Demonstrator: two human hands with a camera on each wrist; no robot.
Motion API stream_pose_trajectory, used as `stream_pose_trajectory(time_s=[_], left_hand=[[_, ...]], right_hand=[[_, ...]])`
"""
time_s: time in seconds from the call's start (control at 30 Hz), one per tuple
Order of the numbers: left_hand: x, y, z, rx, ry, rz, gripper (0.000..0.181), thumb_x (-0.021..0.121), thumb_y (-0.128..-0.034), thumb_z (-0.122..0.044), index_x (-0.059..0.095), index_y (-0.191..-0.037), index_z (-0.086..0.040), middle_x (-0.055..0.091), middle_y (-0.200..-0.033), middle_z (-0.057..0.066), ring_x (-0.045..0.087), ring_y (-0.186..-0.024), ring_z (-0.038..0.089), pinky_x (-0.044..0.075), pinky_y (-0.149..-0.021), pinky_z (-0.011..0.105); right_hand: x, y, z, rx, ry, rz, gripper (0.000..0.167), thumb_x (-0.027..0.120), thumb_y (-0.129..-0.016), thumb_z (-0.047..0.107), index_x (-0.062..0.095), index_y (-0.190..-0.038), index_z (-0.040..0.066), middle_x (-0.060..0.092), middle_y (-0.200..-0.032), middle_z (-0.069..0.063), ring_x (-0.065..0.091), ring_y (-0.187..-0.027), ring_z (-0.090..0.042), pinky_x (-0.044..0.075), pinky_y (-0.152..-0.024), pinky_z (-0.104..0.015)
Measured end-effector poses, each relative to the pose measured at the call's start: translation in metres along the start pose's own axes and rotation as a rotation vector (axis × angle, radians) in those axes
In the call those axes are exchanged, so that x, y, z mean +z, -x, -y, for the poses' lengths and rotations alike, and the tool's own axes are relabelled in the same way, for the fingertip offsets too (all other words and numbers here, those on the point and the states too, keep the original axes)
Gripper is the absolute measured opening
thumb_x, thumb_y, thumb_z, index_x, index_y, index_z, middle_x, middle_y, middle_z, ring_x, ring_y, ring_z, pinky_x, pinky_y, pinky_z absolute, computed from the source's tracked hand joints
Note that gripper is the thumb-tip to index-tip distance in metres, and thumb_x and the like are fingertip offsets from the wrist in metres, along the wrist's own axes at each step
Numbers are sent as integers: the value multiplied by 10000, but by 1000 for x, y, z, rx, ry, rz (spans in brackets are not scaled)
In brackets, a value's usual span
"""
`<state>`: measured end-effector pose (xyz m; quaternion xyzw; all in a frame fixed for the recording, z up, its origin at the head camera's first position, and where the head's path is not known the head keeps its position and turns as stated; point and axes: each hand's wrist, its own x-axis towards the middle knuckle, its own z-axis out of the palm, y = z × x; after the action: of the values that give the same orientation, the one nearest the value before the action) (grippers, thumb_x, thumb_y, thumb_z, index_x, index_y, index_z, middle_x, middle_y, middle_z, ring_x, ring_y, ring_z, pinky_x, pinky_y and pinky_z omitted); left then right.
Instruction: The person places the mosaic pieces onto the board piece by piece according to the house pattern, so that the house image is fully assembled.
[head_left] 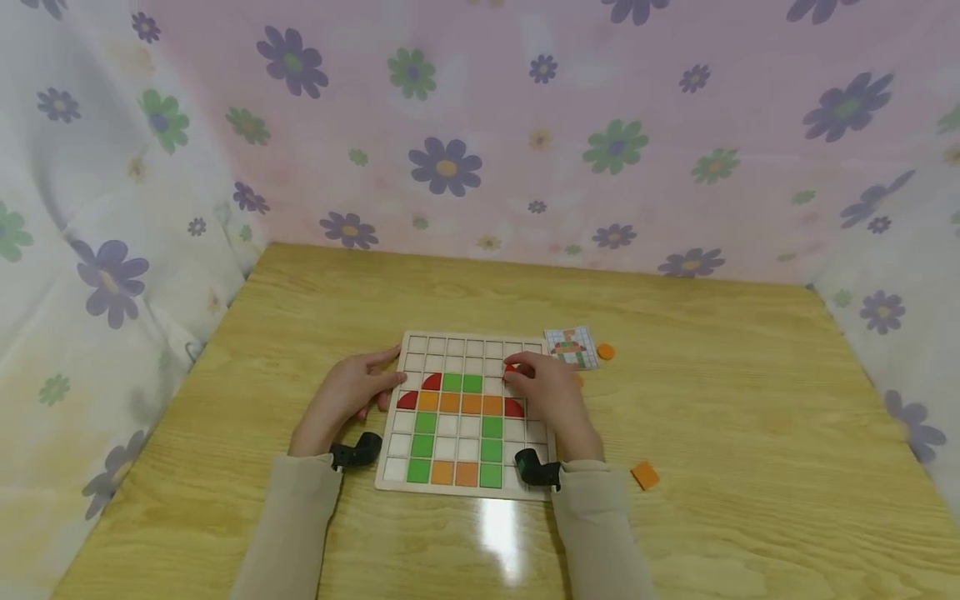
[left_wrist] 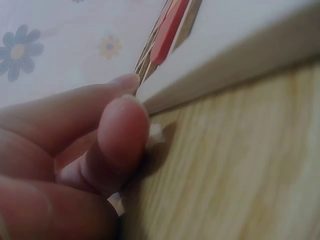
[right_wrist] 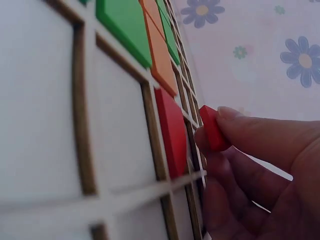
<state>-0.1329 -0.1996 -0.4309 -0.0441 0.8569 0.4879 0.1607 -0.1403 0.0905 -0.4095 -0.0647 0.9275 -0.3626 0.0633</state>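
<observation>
A wooden grid board (head_left: 446, 426) lies on the table, with green, orange and red pieces set in its squares. My left hand (head_left: 349, 389) rests at the board's left side, its thumb and index finger touching the edge; in the left wrist view the thumb (left_wrist: 124, 127) is against that edge. Over the board's right part, my right hand (head_left: 553, 398) pinches a small red piece (right_wrist: 214, 129) between thumb and fingers, just off the grid. Below it, a red curved-edge piece (right_wrist: 171, 132) sits in a square, beside an orange square (right_wrist: 161, 62).
A pattern card (head_left: 572, 347) lies at the board's upper right corner. Beside it is an orange round piece (head_left: 606, 352), with another orange piece (head_left: 579, 380) partly behind the right hand. An orange square tile (head_left: 645, 475) lies right of the right forearm. Flowered cloth (head_left: 517, 167) hangs behind the table.
</observation>
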Motion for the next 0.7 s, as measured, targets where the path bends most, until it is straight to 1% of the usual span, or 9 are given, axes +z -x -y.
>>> stream_pose_trajectory(time_s=[0.17, 0.23, 0.3, 0.4, 0.53, 0.57, 0.63, 0.7], left_hand=[[-2, -3, -2, -10, 11, -3, 535, 645, -788, -430, 452, -1284, -380, 563, -569, 127, 335, -329, 154, 352, -326, 289], [0, -1, 0, -12, 23, 0, 529, 650, -787, -419, 455, -1278, -387, 562, -564, 129, 330, -323, 152, 349, -322, 286], [1, 0, 1, -11, 28, -2, 529, 654, -784, -416, 460, -1275, -386, 558, -549, 123, 325, -315, 151, 343, -316, 285], [4, 3, 3, -11, 36, -8, 531, 653, -783, -416, 463, -1277, -378, 554, -536, 114, 318, -309, 147, 348, -315, 293], [6, 4, 4, -2, 38, -17, 539, 650, -783, -421, 463, -1284, -362, 549, -526, 106, 315, -306, 141, 346, -309, 286], [5, 3, 4, 8, 30, -17, 542, 647, -786, -421, 459, -1290, -353, 550, -524, 102, 316, -305, 138, 349, -308, 284], [4, 1, 3, 13, 41, -13, 550, 650, -783, -420, 459, -1293, -346, 551, -525, 103, 318, -305, 134, 347, -307, 278], [2, -1, 1, 24, 51, -7, 560, 651, -783, -419, 453, -1300, -340, 553, -528, 104, 321, -304, 131, 349, -306, 278]], right_hand=[[9, -2, 8, -6, -2, -13, 184, 639, -834, 236, 677, -1006, 181, 636, -883, 45, 538, -797, -150, 448, -728, -331], [12, 0, 8, -12, -2, -14, 170, 641, -833, 226, 683, -993, 187, 635, -897, 52, 538, -814, -148, 448, -751, -337], [15, 2, 8, -27, 4, -11, 163, 639, -835, 211, 689, -989, 187, 635, -941, 45, 546, -865, -153, 444, -793, -353], [16, 7, 7, -57, 29, -13, 161, 639, -834, 192, 697, -984, 186, 627, -962, 33, 545, -887, -161, 445, -802, -361], [17, 6, 8, -136, 94, -18, 159, 637, -832, 161, 704, -975, 185, 623, -929, 38, 550, -857, -145, 453, -765, -340], [18, 6, 8, -157, 112, -16, 160, 636, -832, 154, 705, -974, 185, 619, -914, 41, 548, -838, -142, 454, -754, -333], [18, 3, 9, -202, 146, -19, 159, 634, -832, 135, 707, -966, 179, 611, -884, 44, 540, -802, -132, 454, -730, -321], [18, -1, 11, -227, 165, -26, 157, 637, -827, 119, 710, -956, 169, 602, -861, 45, 529, -776, -122, 452, -714, -314]])
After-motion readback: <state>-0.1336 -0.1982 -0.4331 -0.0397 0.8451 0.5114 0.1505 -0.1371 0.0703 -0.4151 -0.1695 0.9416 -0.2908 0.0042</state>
